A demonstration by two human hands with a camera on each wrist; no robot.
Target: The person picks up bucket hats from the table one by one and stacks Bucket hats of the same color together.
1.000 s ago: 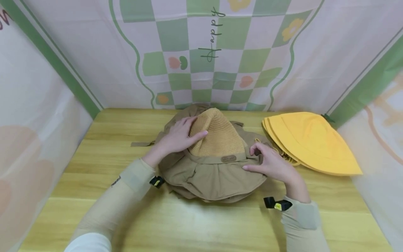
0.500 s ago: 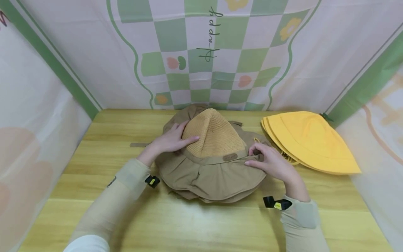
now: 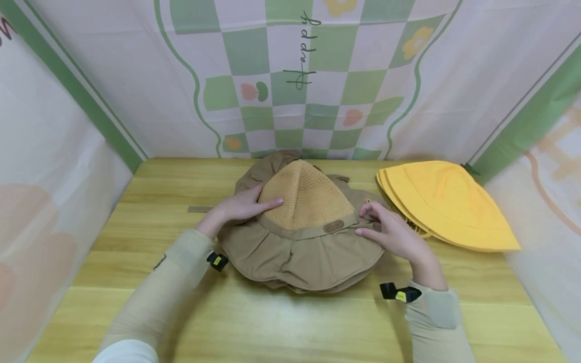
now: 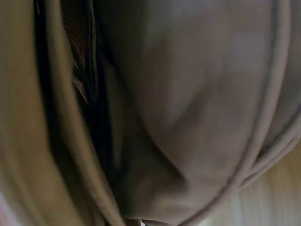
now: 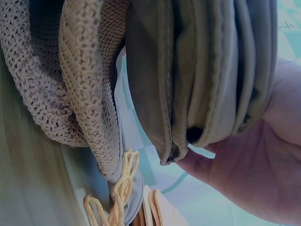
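A khaki sun hat with a woven straw crown and a small brown label lies over other khaki hat fabric on the table. My left hand holds the left side of the crown, thumb across the straw and the other fingers hidden behind it. At the right end of the hatband, my right hand holds the brim between curled fingers and thumb. In the right wrist view this hand reaches around several layered brims. Brown cloth folds fill the left wrist view.
Yellow bucket hats lie stacked at the right, close beside the right hand. Yellow cords dangle near the brims. A khaki strap sticks out to the left on the wooden table. Printed cloth stands behind.
My left hand has slid left and toward me on the crown. The crown's peak and the front brim have shifted slightly left, and the right thumb has moved up a little.
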